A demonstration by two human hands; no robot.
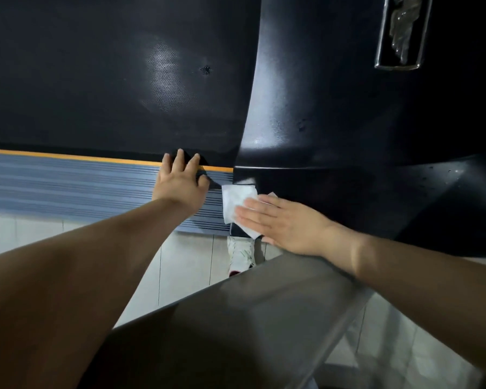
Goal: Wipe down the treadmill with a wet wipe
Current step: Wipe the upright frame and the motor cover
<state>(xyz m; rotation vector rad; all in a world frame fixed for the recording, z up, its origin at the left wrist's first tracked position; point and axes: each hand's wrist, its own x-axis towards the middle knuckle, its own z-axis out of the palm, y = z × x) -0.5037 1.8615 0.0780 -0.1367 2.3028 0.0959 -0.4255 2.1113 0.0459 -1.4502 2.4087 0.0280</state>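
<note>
The treadmill fills the upper view: a black running belt [110,74], a ribbed grey side rail [68,186] edged with an orange stripe, and a glossy black motor cover [348,122]. A white wet wipe [236,197] lies flat where the rail meets the cover's corner. My right hand [281,223] presses on the wipe with straight fingers, covering its near half. My left hand [181,181] rests spread on the side rail just left of the wipe, fingertips reaching over the orange stripe onto the belt's edge.
A grey metal frame bar [264,310] of the treadmill runs diagonally under my arms. Pale floor tiles [185,265] show below the rail, with a white shoe [240,256] on them. A chrome-framed emblem [401,32] sits on the cover at top right.
</note>
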